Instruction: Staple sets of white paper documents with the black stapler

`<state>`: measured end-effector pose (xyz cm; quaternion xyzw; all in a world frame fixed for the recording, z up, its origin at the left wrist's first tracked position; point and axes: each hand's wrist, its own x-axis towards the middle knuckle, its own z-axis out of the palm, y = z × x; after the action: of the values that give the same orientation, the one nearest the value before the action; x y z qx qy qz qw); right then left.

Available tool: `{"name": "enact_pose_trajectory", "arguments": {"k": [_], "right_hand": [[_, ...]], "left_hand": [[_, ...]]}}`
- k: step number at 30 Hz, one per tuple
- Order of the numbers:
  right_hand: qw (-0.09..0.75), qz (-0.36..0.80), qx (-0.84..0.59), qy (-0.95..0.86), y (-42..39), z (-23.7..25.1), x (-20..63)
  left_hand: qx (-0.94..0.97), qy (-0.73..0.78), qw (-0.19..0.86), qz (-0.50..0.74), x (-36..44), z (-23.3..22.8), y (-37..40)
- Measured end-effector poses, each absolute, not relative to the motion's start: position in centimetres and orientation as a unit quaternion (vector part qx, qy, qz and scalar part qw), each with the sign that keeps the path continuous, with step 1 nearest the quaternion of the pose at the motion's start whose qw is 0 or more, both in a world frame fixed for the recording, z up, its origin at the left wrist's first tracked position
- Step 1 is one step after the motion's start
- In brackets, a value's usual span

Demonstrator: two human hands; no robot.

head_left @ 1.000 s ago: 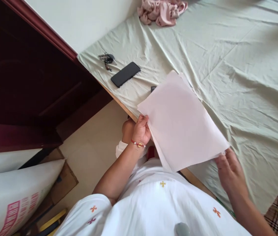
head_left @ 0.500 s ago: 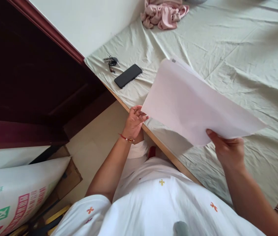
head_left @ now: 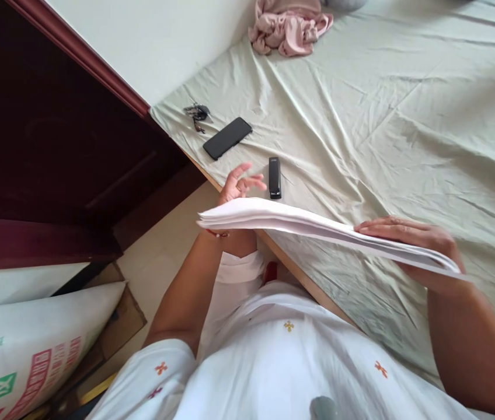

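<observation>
My right hand (head_left: 418,239) grips the right end of several white paper sheets (head_left: 300,220), its fingers lying over the top and the thumb hidden beneath. The sheets are seen nearly edge-on, slightly bowed, held above the bed's near edge. Behind their left end is my left hand (head_left: 241,184), fingers spread and holding nothing; part of it is hidden by the paper. A black stapler (head_left: 275,177) lies on the sheet just right of the left fingertips.
A black phone (head_left: 227,138) and a bunch of keys (head_left: 198,112) lie on the bed's pale green sheet (head_left: 387,151). Pink cloth (head_left: 289,29) is heaped by the wall. A printed white sack (head_left: 32,344) stands at lower left, near a dark red cabinet (head_left: 55,128).
My right hand has tilted the sheets from broad-side to nearly edge-on and lowered their left end. The stapler has come into view. My left hand has opened off the paper's corner.
</observation>
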<state>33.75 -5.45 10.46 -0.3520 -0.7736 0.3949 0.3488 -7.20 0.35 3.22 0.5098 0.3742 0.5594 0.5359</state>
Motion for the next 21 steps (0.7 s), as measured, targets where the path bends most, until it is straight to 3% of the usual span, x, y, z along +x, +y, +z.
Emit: {"name": "enact_pose_trajectory", "arguments": {"k": [5, 10, 13, 18, 21], "right_hand": [[0.308, 0.400, -0.414, -0.758, -4.3, 7.6, 32.6], [0.424, 0.365, -0.564, -0.607, -4.5, 4.7, 32.4], [0.447, 0.368, -0.572, -0.581, -4.7, 5.4, 32.8], [0.363, 0.451, -0.552, -0.600, -3.9, 5.3, 33.0], [0.358, 0.440, -0.566, -0.597, -3.3, 4.1, 32.5]], "left_hand": [[0.558, 0.429, 0.567, 0.428, -7.1, 4.2, -0.4], [0.545, 0.518, 0.439, 0.493, -6.3, 4.6, -0.5], [0.528, 0.502, 0.434, 0.530, -6.6, 4.6, -0.7], [0.597, 0.502, 0.471, 0.412, -6.8, 3.7, -0.4], [0.620, 0.528, 0.455, 0.361, -6.3, 2.6, 0.0]]}}
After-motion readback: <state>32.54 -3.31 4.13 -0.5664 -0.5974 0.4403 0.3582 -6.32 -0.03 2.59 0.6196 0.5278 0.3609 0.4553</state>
